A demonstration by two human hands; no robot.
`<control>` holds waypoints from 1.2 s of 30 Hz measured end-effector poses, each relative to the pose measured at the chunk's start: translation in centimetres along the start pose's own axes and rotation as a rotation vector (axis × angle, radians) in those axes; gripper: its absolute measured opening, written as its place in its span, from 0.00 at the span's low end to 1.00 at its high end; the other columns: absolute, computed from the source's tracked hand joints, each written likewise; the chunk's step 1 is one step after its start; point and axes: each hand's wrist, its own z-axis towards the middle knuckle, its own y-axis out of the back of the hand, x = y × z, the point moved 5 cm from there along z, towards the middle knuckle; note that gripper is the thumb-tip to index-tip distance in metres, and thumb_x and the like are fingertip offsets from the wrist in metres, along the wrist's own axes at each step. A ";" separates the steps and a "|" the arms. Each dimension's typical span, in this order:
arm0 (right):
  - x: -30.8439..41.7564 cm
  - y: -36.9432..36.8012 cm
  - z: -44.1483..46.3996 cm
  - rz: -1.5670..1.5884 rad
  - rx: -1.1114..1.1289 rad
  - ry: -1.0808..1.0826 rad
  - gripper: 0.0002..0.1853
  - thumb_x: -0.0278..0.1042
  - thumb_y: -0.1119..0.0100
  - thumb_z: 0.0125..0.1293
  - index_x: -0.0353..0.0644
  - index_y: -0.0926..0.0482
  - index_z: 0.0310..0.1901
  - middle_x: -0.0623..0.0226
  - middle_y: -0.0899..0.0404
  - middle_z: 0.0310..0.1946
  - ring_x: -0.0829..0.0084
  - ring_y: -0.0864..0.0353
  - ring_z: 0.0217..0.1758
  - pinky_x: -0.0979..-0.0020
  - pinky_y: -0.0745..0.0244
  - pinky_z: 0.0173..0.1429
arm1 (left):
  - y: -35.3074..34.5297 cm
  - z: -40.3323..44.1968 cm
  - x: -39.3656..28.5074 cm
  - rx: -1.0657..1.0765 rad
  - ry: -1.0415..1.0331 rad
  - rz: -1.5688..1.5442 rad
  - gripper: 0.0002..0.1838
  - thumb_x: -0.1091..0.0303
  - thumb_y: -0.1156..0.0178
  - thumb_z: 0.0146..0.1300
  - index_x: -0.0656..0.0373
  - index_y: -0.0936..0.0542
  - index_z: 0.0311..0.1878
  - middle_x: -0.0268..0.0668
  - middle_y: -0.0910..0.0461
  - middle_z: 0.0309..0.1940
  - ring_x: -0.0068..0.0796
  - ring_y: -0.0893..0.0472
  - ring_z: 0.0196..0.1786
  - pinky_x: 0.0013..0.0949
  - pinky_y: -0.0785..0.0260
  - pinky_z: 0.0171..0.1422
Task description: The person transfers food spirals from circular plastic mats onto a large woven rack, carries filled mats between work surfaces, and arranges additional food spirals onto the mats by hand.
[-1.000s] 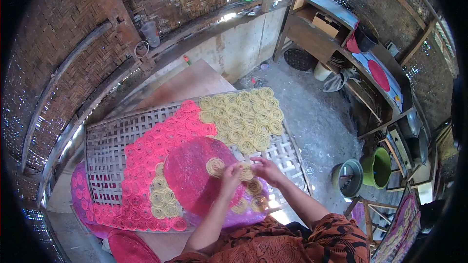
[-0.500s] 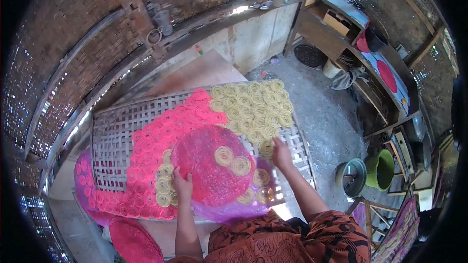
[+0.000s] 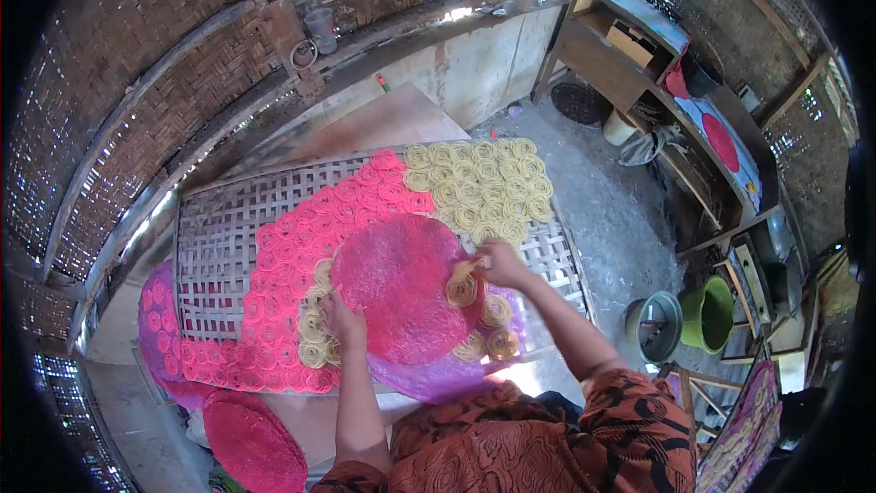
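A round pink sheet (image 3: 399,292) lies over a woven lattice tray (image 3: 228,242). My right hand (image 3: 500,263) is closed on yellow noodle coils (image 3: 462,287) at the right edge of the sheet. At its left edge rests my left hand (image 3: 345,319), fingers apart, beside a column of yellow coils (image 3: 313,329). Rows of pink coils (image 3: 301,260) cover the tray's middle, and yellow coils (image 3: 484,184) cover its upper right. Several more yellow coils (image 3: 495,310) sit on purple plastic (image 3: 424,379) near my body.
A stack of round pink sheets (image 3: 254,443) is at the lower left. On the right stand a grey bucket (image 3: 652,329), a green bucket (image 3: 706,315) and a wooden shelf unit (image 3: 602,64). A flat board (image 3: 392,119) lies behind the tray.
The two yellow coils on the round pink sheet have left its middle; yellow coils are now in my right hand at its right edge. My right hand has moved left from the tray's yellow rows.
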 end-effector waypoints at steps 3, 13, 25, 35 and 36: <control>-6.7 4.9 -3.7 0.393 -0.166 -0.230 0.11 0.25 0.41 0.52 0.37 0.20 0.39 0.61 0.19 0.37 0.66 0.20 0.41 0.65 0.25 0.47 | 0.6 -0.2 -0.2 -0.011 -0.025 -0.025 0.35 0.68 0.29 0.46 0.44 0.32 0.59 0.38 0.33 0.56 0.42 0.34 0.60 0.47 0.41 0.60; -9.0 12.1 -6.9 0.626 -0.221 -0.399 0.10 0.27 0.41 0.60 0.32 0.19 0.42 0.65 0.17 0.34 0.77 0.20 0.36 0.74 0.26 0.43 | -1.3 0.1 0.8 -0.042 -0.085 -0.148 0.35 0.74 0.32 0.46 0.52 0.33 0.60 0.44 0.30 0.55 0.47 0.30 0.58 0.45 0.40 0.61; -22.8 1.8 -2.6 0.605 -0.526 -0.569 0.18 0.26 0.46 0.61 0.32 0.25 0.53 0.59 0.19 0.43 0.68 0.20 0.42 0.69 0.25 0.45 | -2.3 0.0 2.1 -0.040 -0.048 -0.725 0.33 0.80 0.38 0.51 0.62 0.37 0.62 0.48 0.34 0.60 0.42 0.36 0.65 0.40 0.49 0.70; -3.5 -3.7 -4.1 -0.126 -0.139 -0.001 0.11 0.33 0.39 0.55 0.40 0.23 0.40 0.55 0.26 0.47 0.53 0.25 0.43 0.59 0.29 0.51 | -2.9 -0.4 2.9 -0.069 -0.030 -0.800 0.30 0.82 0.42 0.53 0.64 0.35 0.61 0.46 0.33 0.59 0.41 0.36 0.64 0.39 0.49 0.70; -3.6 -3.4 -4.3 -0.131 -0.144 -0.005 0.11 0.33 0.39 0.55 0.40 0.23 0.40 0.55 0.26 0.47 0.53 0.25 0.43 0.59 0.29 0.51 | -2.7 -0.3 2.8 -0.065 -0.035 -0.805 0.30 0.82 0.42 0.53 0.64 0.35 0.61 0.46 0.33 0.59 0.41 0.36 0.64 0.39 0.49 0.70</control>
